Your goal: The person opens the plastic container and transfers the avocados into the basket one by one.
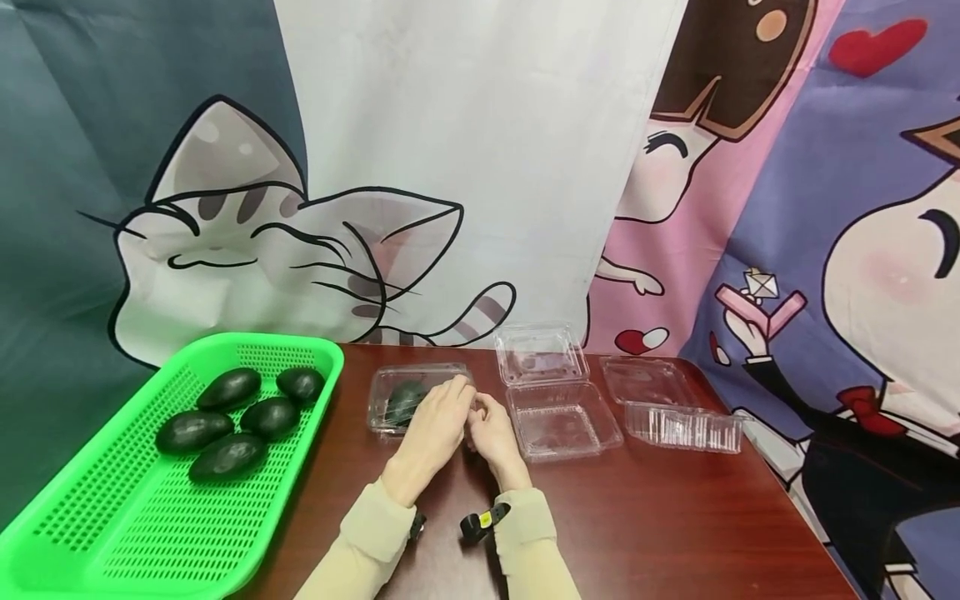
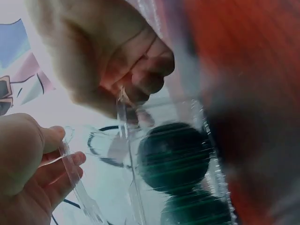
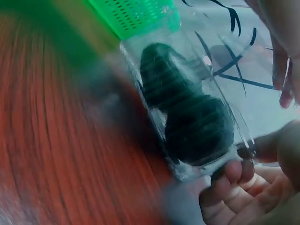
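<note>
A clear plastic clamshell box (image 1: 381,402) stands on the table with two dark green avocados (image 3: 199,129) inside, seen through its ribbed wall. Its lid (image 2: 77,180) is tilted up, apart from the rim along the side near the hands. My left hand (image 1: 437,421) pinches the edge of that lid between thumb and fingers, as the left wrist view shows. Beside it my right hand (image 1: 491,432) grips the near right corner of the box, fingers curled under the rim. In the head view the hands cover the box's right end.
To the left, a green plastic basket (image 1: 142,542) holds several dark avocados (image 1: 228,458). Right of the hands stand two more clear clamshell boxes, one with its lid up (image 1: 566,429), the other (image 1: 682,427) beside it. A printed cloth (image 1: 480,167) hangs behind the brown table (image 1: 660,517).
</note>
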A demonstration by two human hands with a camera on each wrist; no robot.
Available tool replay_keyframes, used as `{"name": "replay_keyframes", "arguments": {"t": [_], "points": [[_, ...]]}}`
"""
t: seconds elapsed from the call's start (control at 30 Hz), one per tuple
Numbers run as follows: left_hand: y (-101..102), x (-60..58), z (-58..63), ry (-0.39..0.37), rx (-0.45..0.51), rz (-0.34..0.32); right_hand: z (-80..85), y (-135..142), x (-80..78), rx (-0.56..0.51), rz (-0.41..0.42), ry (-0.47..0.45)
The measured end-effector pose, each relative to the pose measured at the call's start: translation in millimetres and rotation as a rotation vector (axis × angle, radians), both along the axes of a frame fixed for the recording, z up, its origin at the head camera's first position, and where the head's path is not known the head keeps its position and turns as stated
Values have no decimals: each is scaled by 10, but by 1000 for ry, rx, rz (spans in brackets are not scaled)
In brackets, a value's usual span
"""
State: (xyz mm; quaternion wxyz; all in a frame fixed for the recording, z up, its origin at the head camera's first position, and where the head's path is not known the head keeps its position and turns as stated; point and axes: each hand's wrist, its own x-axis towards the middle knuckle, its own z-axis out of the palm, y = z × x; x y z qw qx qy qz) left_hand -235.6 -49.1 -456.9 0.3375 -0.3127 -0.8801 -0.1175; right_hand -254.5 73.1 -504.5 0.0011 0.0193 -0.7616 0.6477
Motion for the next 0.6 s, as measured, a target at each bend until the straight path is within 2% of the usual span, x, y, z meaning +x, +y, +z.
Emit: {"name": "replay_keyframes", "arguments": {"t": [0.1, 0.27, 0.47, 0.6], "points": [[-19, -48, 96, 2, 54, -21, 5, 25, -7, -63, 48, -20], [-53, -134, 233, -59, 93, -25, 48, 54, 20, -97, 92, -61], [-118, -284, 370, -97, 41, -67, -17, 68, -24, -42, 66, -70], [-176, -371, 452, -103, 62, -109, -5, 51, -36, 42, 37, -14]]}}
